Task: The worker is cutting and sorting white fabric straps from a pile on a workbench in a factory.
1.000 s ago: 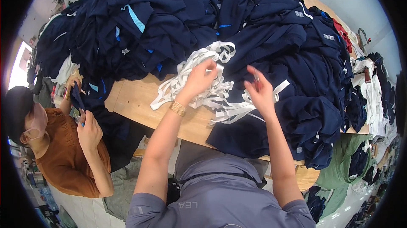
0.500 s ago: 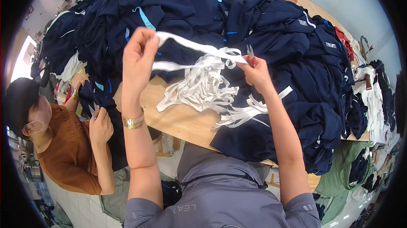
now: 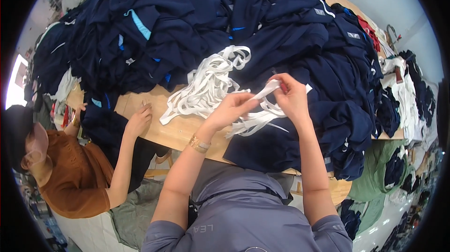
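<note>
Tape (image 3: 268,91) pinched in the right hand (image 3: 292,98) meets the left hand (image 3: 229,110), whose grip I can't tell; best kept untwisted.

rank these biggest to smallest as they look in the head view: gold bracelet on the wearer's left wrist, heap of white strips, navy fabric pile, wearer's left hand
1. navy fabric pile
2. heap of white strips
3. left hand
4. gold bracelet

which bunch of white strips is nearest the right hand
The smaller, fanned-out bunch on the navy fabric, beside the right hand. The other, a larger tangled heap, lies farther left, partly on the wooden table.
</note>
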`<act>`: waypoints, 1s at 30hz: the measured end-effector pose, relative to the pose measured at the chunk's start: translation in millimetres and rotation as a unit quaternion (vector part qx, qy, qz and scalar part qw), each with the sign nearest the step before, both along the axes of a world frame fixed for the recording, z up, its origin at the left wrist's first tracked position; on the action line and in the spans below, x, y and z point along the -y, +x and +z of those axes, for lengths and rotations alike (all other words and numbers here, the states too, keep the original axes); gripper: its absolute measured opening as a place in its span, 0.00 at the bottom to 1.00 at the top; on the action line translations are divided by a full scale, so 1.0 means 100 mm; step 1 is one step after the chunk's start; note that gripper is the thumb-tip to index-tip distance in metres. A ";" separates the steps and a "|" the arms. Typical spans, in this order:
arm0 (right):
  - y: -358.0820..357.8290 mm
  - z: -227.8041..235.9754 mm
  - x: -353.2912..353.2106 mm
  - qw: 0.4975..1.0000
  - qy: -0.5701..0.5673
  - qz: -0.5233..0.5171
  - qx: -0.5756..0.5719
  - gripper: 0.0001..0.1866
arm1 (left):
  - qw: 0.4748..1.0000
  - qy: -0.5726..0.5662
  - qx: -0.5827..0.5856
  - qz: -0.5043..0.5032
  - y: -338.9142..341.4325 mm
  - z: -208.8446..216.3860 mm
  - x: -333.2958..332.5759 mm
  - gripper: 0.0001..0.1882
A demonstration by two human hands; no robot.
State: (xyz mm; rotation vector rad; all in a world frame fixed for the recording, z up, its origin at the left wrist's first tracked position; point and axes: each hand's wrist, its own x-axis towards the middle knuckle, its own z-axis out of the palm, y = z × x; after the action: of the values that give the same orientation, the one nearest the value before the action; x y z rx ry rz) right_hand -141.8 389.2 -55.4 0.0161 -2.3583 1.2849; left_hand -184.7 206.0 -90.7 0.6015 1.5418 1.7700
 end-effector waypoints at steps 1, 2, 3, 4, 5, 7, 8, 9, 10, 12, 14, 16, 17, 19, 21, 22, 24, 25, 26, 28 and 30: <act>0.05 -0.03 -0.10 0.999 0.014 -0.045 0.012 0.08 | 1.000 -0.022 -0.002 0.018 0.02 -0.05 0.03 0.15; 0.09 -0.11 -0.22 0.996 0.022 -0.083 0.004 0.07 | 0.999 -0.034 0.008 0.024 0.02 -0.11 0.06 0.16; 0.12 -0.22 -0.34 0.992 0.030 -0.121 -0.003 0.06 | 0.998 -0.047 0.017 0.030 0.01 -0.17 0.10 0.17; 0.17 -0.31 -0.45 0.986 0.055 -0.155 0.019 0.08 | 0.997 -0.069 -0.021 0.024 0.01 -0.22 0.13 0.17; 0.22 -0.41 -0.55 0.985 0.055 -0.163 0.020 0.08 | 0.997 -0.069 -0.021 0.016 0.00 -0.30 0.16 0.17; 0.32 -0.56 -0.64 0.965 0.142 -0.221 0.001 0.11 | 0.976 -0.165 -0.140 0.024 0.00 -0.50 0.18 0.16; 0.36 -0.58 -0.64 0.964 0.158 -0.207 0.050 0.15 | 0.966 -0.179 -0.181 0.050 0.04 -0.57 0.18 0.15; 0.44 -0.58 -0.62 0.963 0.144 -0.191 0.125 0.21 | 0.966 -0.179 -0.181 0.043 0.08 -0.63 0.18 0.15; 0.48 -0.64 -0.62 0.970 0.113 -0.183 0.113 0.23 | 0.953 -0.219 -0.200 0.055 0.13 -0.60 0.16 0.15; 0.61 -0.70 -0.60 0.975 0.062 -0.191 0.090 0.28 | 0.935 -0.264 -0.228 0.072 0.21 -0.60 0.14 0.14; 0.73 -0.68 -0.51 0.971 0.033 -0.234 0.031 0.27 | 0.934 -0.269 -0.223 0.080 0.27 -0.57 0.14 0.14; 0.80 -0.72 -0.44 0.955 0.020 -0.285 -0.080 0.21 | 0.932 -0.275 -0.218 0.089 0.30 -0.53 0.14 0.14; 0.85 -0.71 -0.40 0.955 0.018 -0.287 -0.078 0.21 | 0.934 -0.266 -0.215 0.100 0.31 -0.52 0.15 0.14; 0.96 -0.64 -0.24 0.962 -0.202 -0.184 0.007 0.13 | 0.936 -0.260 -0.211 0.112 0.33 -0.51 0.16 0.14; 0.99 -0.64 -0.02 0.929 -0.339 -0.101 0.109 0.22 | 0.935 -0.259 -0.211 0.118 0.35 -0.51 0.17 0.14; 1.00 -0.72 0.07 0.901 -0.401 -0.046 0.158 0.26 | 0.934 -0.262 -0.210 0.119 0.36 -0.50 0.18 0.14; 0.99 -0.82 0.26 0.822 -0.490 0.019 0.289 0.28 | 0.937 -0.256 -0.202 0.125 0.39 -0.48 0.15 0.13; 0.97 -0.89 0.33 0.792 -0.509 0.044 0.333 0.28 | 0.936 -0.259 -0.201 0.129 0.40 -0.49 0.15 0.13; 0.95 -0.92 0.38 0.783 -0.505 0.066 0.356 0.27 | 0.937 -0.253 -0.203 0.129 0.40 -0.50 0.15 0.13; 0.89 -0.94 0.47 0.765 -0.513 0.090 0.379 0.26 | 0.940 -0.226 -0.219 0.135 0.41 -0.56 0.16 0.12; 0.85 -0.97 0.52 0.760 -0.524 0.096 0.372 0.26 | 0.939 -0.231 -0.217 0.132 0.42 -0.56 0.17 0.12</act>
State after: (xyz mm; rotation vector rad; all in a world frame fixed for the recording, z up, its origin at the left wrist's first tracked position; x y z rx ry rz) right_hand -56.6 336.8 -152.3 -0.7350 -1.7561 2.9611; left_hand -142.4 189.0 -146.9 0.5902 2.3495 1.4274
